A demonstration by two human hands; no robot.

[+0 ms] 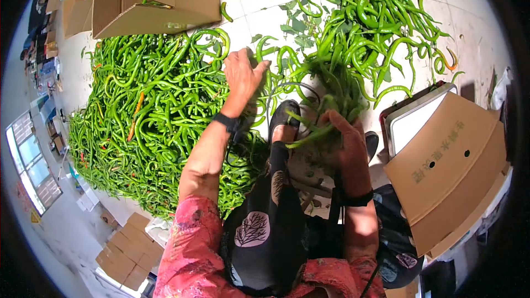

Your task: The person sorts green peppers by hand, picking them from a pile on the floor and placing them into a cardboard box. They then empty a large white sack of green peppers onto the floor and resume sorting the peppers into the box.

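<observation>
The large heap of green peppers [149, 105] lies on the floor under and beyond the left fingertips, with a second, looser pile [370, 27] ahead of the right fingers. A cardboard box [447, 171] with its flaps open stands just outside the right knuckles, partly covering a white tray [414, 124]; another open box [154, 0] sits well beyond the heap. The left hand [243, 80] is spread flat, fingers open, resting on peppers at the heap's near edge — nothing gripped. The right hand [342, 138] is curled closed around a bunch of peppers [331, 102], stems at the fingers, tips fanning away. Judgement: the step in hand is gathering peppers into a bunch; the next move calls for the left fingers to close on further peppers and pass them to the right hand — without loosening that bunch.
</observation>
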